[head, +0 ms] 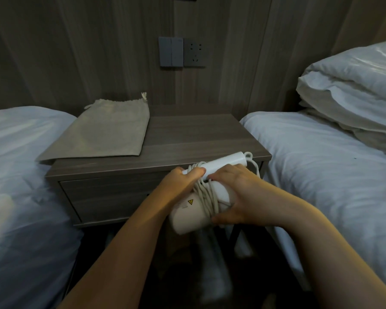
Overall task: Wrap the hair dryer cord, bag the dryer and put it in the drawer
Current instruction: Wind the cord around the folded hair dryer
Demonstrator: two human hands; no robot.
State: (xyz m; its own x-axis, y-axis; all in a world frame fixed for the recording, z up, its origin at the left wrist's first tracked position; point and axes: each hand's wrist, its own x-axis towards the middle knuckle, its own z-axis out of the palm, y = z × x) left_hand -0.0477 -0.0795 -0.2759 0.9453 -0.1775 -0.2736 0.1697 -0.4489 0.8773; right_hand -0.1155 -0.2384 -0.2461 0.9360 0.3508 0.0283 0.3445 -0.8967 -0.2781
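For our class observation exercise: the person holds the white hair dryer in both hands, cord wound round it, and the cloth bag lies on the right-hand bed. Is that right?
Not quite. The head view shows the cloth bag lying on the nightstand, not the right-hand bed. The rest holds: left hand and right hand hold the hair dryer, cord wound round it.

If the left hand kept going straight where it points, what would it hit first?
The left hand grips the hair dryer; beyond that, it would probably meet the nightstand at its front edge, just above the drawer, though depth is hard to judge.
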